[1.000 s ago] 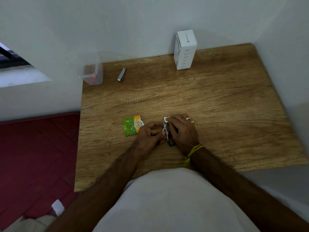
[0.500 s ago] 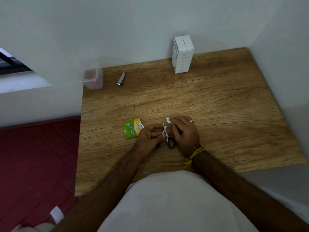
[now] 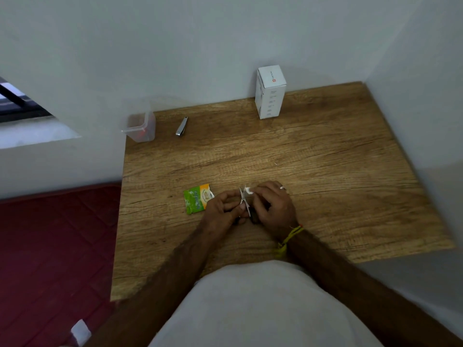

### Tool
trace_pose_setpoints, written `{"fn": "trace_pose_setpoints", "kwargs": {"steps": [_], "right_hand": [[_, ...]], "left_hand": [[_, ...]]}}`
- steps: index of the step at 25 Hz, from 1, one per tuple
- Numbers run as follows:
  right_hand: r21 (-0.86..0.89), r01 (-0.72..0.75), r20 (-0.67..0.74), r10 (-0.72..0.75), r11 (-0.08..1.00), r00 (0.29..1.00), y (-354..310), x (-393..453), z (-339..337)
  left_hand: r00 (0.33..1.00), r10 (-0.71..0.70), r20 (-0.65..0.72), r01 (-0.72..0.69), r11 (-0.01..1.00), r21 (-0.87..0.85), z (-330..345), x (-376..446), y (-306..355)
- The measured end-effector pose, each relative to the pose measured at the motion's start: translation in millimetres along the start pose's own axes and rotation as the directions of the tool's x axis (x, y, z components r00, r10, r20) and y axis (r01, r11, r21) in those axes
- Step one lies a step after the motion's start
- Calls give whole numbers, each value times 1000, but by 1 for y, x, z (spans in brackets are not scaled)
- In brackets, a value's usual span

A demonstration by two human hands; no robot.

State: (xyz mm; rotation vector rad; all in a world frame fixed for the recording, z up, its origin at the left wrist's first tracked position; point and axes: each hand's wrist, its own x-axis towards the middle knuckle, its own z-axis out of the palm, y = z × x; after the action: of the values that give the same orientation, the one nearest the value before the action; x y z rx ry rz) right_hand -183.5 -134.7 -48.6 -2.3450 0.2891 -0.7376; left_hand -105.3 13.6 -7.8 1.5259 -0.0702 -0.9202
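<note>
My two hands meet over the middle of the wooden table (image 3: 313,156). My right hand (image 3: 274,206) is curled round the black handle of a small pair of scissors (image 3: 252,216), whose pale blades point away from me. My left hand (image 3: 223,209) pinches a small white piece (image 3: 248,190) that sits at the blades. The fingers hide most of both the piece and the handle. A green and orange sachet (image 3: 198,198) lies flat on the table just left of my left hand.
A white upright box (image 3: 270,93) stands at the back against the wall. A metal nail clipper (image 3: 182,126) and a clear plastic container (image 3: 140,126) sit at the back left corner. Walls close the table's back and right. A red mat (image 3: 55,246) lies left.
Both hands stay together at the same spot with small finger shifts round the scissors and the white piece. The camera has tilted slightly.
</note>
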Motion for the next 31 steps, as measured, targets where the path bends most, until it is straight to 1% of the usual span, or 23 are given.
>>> {"fn": "trace_pose_setpoints", "kwargs": {"steps": [1,2,3,4,6,8,10,13,16,18,21,25,27,31], "right_hand": [[20,-36,-62,38,999,997,-2,0,-3],[36,-39,-112,43,999,993,-4,-2,-6],[46,-12,-134,18,999,991,-9,-4,-7],[57,26,-127,-19,998,992,-15,-7,-8],[86,53,-48,-49,995,998,-25,-13,-5],[84,7,37,-10,996,999,-24,-17,-3],[47,-21,66,18,999,998,-14,-21,-3],[-9,5,65,-4,1000,998,-5,-29,-5],[-87,40,61,-35,995,998,-1,-29,-6],[-120,71,77,-62,990,995,3,-26,-7],[-115,69,72,-61,991,996,4,-25,-8],[-48,5,6,-5,999,1000,2,-23,-9],[-45,44,8,-43,998,999,0,-25,-10],[-131,198,50,-193,971,980,-6,-26,-8]], "left_hand": [[1000,-7,-22,6,1000,-31,2,-1,1],[999,-12,-44,9,998,-59,4,-2,1],[998,-17,-64,12,996,-87,5,-2,1],[996,-22,-84,12,994,-113,7,-3,1],[992,-22,-123,3,989,-149,10,-2,0],[989,-26,-145,3,988,-156,13,-3,-2],[990,0,-141,-14,995,-96,13,-2,-2],[994,38,-102,-40,999,-10,10,-2,-1],[996,-8,-84,3,998,-60,13,-4,5],[993,-41,-114,33,997,-74,15,-2,5],[984,-48,-171,41,998,-42,14,4,-1],[985,-59,-161,50,997,-60,11,5,-4],[983,-55,-173,44,997,-64,11,6,-5],[982,-65,-177,44,992,-115,12,7,-4]]}}
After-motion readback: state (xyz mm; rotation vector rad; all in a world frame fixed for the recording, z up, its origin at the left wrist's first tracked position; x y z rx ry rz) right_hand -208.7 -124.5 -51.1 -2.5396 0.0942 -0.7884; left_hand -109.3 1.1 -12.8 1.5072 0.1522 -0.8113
